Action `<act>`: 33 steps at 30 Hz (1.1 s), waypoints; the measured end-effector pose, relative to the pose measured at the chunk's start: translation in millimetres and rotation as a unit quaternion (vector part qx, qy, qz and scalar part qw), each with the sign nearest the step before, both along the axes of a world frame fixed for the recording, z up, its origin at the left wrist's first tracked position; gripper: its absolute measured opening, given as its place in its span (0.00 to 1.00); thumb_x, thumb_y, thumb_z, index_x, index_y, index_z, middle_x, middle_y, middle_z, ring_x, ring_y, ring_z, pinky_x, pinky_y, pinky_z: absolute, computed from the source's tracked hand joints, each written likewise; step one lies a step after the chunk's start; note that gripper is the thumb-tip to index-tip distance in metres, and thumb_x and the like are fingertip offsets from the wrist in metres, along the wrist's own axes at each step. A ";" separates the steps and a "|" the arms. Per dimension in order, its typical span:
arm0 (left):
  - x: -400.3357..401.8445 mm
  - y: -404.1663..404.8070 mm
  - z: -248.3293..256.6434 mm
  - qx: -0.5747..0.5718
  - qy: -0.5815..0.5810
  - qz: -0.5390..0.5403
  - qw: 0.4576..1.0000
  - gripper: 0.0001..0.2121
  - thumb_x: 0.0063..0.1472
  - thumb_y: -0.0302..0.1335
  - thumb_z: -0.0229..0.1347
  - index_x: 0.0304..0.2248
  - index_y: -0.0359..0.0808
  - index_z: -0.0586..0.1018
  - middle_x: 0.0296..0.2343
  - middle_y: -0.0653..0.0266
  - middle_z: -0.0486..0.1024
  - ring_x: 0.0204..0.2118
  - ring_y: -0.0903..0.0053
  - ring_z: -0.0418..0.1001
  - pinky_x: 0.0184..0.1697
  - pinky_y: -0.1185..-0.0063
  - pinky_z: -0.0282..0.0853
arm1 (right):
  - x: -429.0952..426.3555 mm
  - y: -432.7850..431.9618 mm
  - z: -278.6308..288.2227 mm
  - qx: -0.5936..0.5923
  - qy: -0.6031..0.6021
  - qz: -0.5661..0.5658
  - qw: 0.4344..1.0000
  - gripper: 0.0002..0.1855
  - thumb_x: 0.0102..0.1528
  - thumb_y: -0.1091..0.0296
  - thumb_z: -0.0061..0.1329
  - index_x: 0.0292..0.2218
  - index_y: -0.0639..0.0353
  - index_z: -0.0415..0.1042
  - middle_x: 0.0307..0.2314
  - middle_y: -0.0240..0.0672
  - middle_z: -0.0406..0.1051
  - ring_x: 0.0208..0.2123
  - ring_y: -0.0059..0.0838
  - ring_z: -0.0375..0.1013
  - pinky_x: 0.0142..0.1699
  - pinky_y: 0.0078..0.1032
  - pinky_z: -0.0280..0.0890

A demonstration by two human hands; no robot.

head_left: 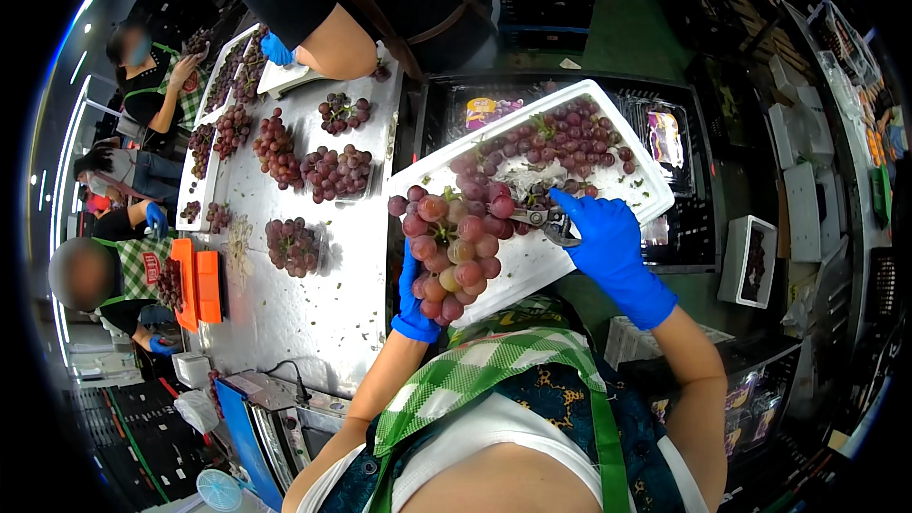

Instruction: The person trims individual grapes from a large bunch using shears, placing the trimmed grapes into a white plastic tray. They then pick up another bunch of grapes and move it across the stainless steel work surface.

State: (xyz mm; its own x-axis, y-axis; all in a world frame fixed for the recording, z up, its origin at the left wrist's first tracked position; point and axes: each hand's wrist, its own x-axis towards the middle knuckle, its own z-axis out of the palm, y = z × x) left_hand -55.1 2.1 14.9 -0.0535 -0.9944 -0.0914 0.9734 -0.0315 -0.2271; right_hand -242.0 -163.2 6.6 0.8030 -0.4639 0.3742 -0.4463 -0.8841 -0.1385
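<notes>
My left hand (415, 299), in a blue glove, is behind a large bunch of red grapes (449, 249) and supports it; its fingers are mostly hidden by the fruit. In my right hand (605, 246), also blue-gloved, is a pair of small metal snips (545, 219), whose blades point left into the bunch's right side. The blade tips are hidden among the grapes. Below both hands lies a white foam tray (641, 192), tilted across a black crate, with more red grapes (570, 128) at its far end and crumpled clear plastic beside them.
Left stands a metal table (349, 242) with grape bunches (292, 246), some in clear punnets. A co-worker (313, 21) leans over its far end beside a scale; others stand across it. The black crate (702, 228) holds labelled clear packs. An orange scale (206, 288) sits at the table's left edge.
</notes>
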 end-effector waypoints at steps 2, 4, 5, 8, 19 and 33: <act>-0.4 -4.1 5.4 -0.020 0.002 -0.019 1.000 0.25 0.56 0.46 0.49 0.46 0.37 0.63 0.40 0.60 0.65 0.37 0.65 0.65 0.34 0.74 0.69 | -0.2 -0.4 -0.3 -0.012 0.011 -0.001 1.000 0.30 0.43 0.55 0.52 0.49 0.45 0.64 0.21 0.31 0.63 0.22 0.30 0.63 0.29 0.28 0.58; -0.3 -3.0 5.6 -0.006 -0.012 -0.019 1.000 0.26 0.57 0.46 0.48 0.48 0.37 0.62 0.41 0.60 0.65 0.39 0.65 0.65 0.34 0.74 0.69 | -1.6 -1.6 0.6 -0.045 0.036 -0.006 0.998 0.29 0.43 0.55 0.52 0.49 0.45 0.65 0.21 0.31 0.63 0.21 0.30 0.64 0.29 0.28 0.58; 0.0 1.5 2.2 0.019 -0.026 -0.009 0.999 0.26 0.57 0.47 0.47 0.48 0.37 0.62 0.41 0.59 0.65 0.39 0.65 0.65 0.34 0.74 0.69 | -2.3 -2.4 -1.1 -0.037 0.029 -0.002 0.999 0.29 0.43 0.55 0.52 0.48 0.45 0.65 0.20 0.31 0.63 0.21 0.29 0.64 0.29 0.28 0.58; 0.3 1.8 -0.7 0.018 -0.059 0.007 0.998 0.27 0.58 0.47 0.46 0.50 0.37 0.60 0.43 0.58 0.64 0.41 0.65 0.65 0.36 0.72 0.69 | -3.4 -3.8 -10.6 -0.010 0.012 0.008 1.000 0.28 0.43 0.55 0.53 0.47 0.46 0.67 0.19 0.30 0.63 0.20 0.29 0.64 0.28 0.28 0.58; 12.2 1.3 0.7 0.056 -0.026 0.000 0.998 0.26 0.55 0.47 0.49 0.43 0.35 0.62 0.34 0.60 0.63 0.31 0.67 0.65 0.24 0.78 0.68 | 3.8 17.5 -3.4 0.294 -0.082 -0.071 0.950 0.21 0.47 0.58 0.54 0.42 0.52 0.67 0.24 0.37 0.72 0.24 0.33 0.72 0.28 0.29 0.65; 17.2 5.8 -0.1 0.084 -0.049 0.040 0.994 0.23 0.50 0.43 0.53 0.42 0.38 0.67 0.35 0.61 0.66 0.32 0.65 0.64 0.23 0.77 0.66 | 12.7 43.0 26.6 0.588 0.012 0.000 0.809 0.29 0.46 0.50 0.53 0.44 0.60 0.66 0.28 0.47 0.71 0.31 0.41 0.73 0.37 0.31 0.65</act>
State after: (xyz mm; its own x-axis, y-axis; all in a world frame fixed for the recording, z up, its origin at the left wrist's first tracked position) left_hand -38.0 7.9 14.8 0.0419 -0.9651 -0.2584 0.9890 0.0768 -0.1263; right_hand -229.2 -120.2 33.3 0.8040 -0.4873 -0.3407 -0.4604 -0.1476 -0.8754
